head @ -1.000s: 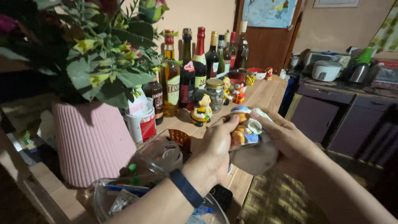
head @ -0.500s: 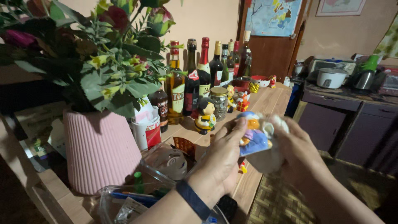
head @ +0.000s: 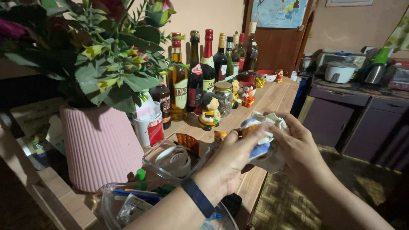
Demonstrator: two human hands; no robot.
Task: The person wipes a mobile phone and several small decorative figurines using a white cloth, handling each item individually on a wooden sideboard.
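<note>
The left hand [head: 232,159] has turned the small figurine [head: 255,142] since a moment ago: half a second back its blue skirt faced up and outward, and now it lies more on its side, with the orange head end tipped toward the pink vase [head: 100,145] and more of it covered. The right hand [head: 298,147] has moved in over it with the pale cloth [head: 270,121], which now wraps the top of the figurine instead of hanging beside it, so the wiping looks to have gone on to another face of the piece. The left fingers are curled closed around the figurine from below; the right fingers are bent, pinching the cloth against it. The figurine is held in the air off the table's [head: 272,96] edge, right of the vase. It looks glazed and glossy, rounded, in blue, white and orange; the cloth is soft and crumpled. The vase is ribbed and matte, with leafy flowers [head: 106,64]. Behind it, right of the vase, stand tall glass bottles [head: 200,68], a lidded jar [head: 222,98] and another shiny figurine [head: 208,111].
</note>
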